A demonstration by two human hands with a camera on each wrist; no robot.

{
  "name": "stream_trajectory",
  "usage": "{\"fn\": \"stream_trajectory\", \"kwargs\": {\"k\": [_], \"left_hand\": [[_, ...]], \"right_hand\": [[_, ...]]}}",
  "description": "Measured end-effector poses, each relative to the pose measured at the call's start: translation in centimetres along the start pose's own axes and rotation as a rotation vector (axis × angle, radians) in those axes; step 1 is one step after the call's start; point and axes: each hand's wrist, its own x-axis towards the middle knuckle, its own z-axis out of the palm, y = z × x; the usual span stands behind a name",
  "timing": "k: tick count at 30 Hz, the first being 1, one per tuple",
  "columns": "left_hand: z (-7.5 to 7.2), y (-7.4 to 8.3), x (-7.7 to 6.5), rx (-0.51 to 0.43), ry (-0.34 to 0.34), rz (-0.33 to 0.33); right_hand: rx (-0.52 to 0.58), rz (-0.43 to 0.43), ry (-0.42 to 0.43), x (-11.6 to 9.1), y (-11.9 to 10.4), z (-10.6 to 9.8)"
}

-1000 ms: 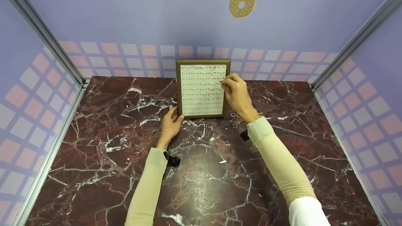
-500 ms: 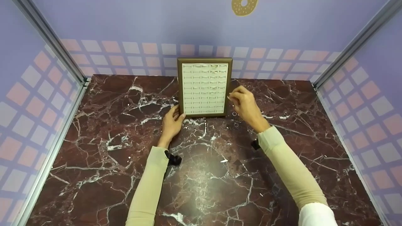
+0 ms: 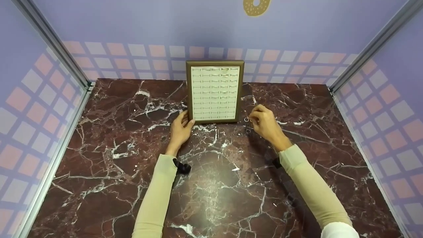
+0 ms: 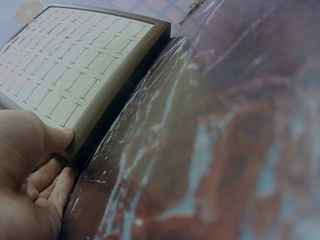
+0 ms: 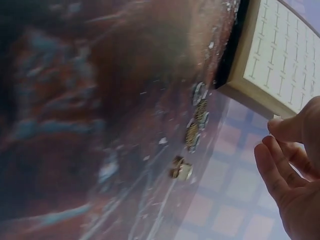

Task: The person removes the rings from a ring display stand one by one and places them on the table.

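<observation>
A ring display board (image 3: 214,96) with a brown frame and a white slotted pad stands upright near the back wall. Several gold pieces show in its upper right slots. My left hand (image 3: 180,131) grips the board's lower left corner, thumb on the front and fingers around the edge, as the left wrist view shows at the frame (image 4: 117,85). Right of the board, low over the table, hovers my right hand (image 3: 265,123); its thumb and fingertips are near each other with nothing visible between. Silver and gold rings (image 5: 192,136) lie just below the fingers, partly hidden in the head view.
The dark red marbled tabletop (image 3: 132,195) spreads around both arms. Lilac walls with pink and white squares (image 3: 155,50) enclose the back and sides. A metal corner post (image 3: 54,39) stands at the left.
My right hand has moved away from the board's right edge, down and right to the rings on the table. The left hand keeps its hold on the board.
</observation>
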Motion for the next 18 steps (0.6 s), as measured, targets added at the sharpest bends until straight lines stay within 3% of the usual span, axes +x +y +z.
{"fn": "stream_trajectory", "kwargs": {"k": [8, 18], "left_hand": [[0.1, 0.2, 0.0, -0.002, 0.005, -0.004], [0.1, 0.2, -0.1, -0.010, 0.005, 0.005]], "right_hand": [[0.021, 0.009, -0.079, -2.0, 1.1, -0.2], [0.015, 0.008, -0.142, -3.0, 1.8, 0.1]]}}
